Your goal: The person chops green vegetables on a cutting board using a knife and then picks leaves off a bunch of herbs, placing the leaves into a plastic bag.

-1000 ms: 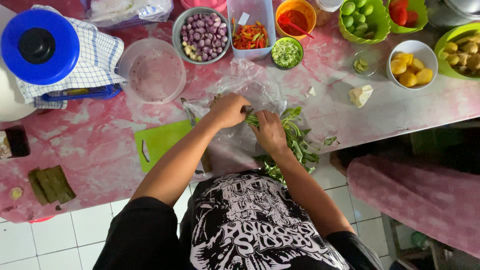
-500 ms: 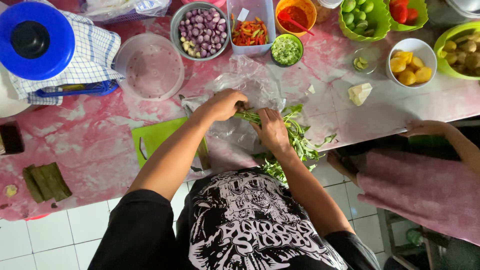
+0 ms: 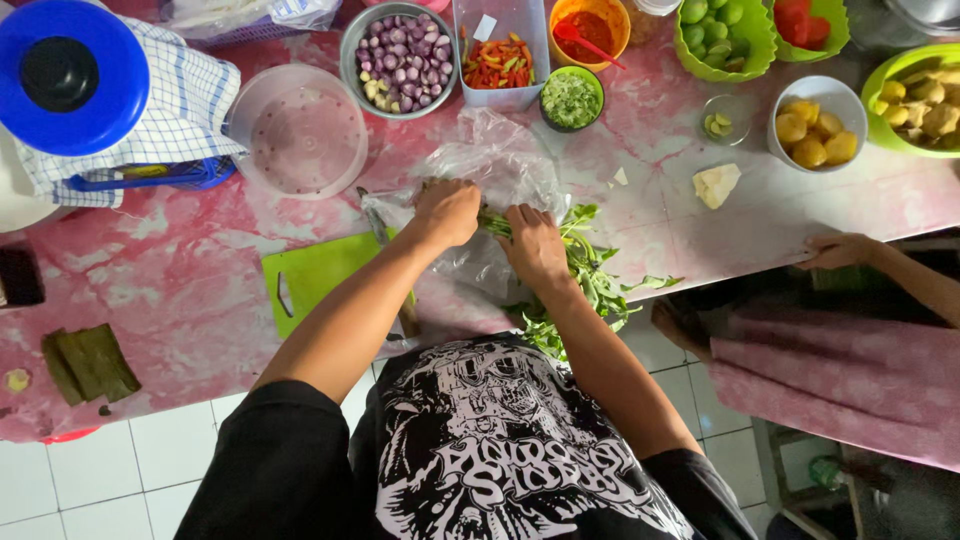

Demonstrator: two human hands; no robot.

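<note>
Both hands on the leafy greens (image 3: 590, 275) at the counter's (image 3: 200, 290) near edge: left hand (image 3: 447, 212) & right hand (image 3: 535, 245) each closed round the stems, over a clear plastic bag (image 3: 500, 165)

A metal bowl of shallots (image 3: 400, 60), a green cutting board (image 3: 315, 275) and folded leaves (image 3: 88, 363) lie about.

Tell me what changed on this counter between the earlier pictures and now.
A second person's hand has come to the counter's right edge; it was absent at first. The left hand and right hand have drawn closer together along the leafy greens, both still gripping them over the clear plastic bag. The green cutting board and bowl of shallots lie as before.
</note>
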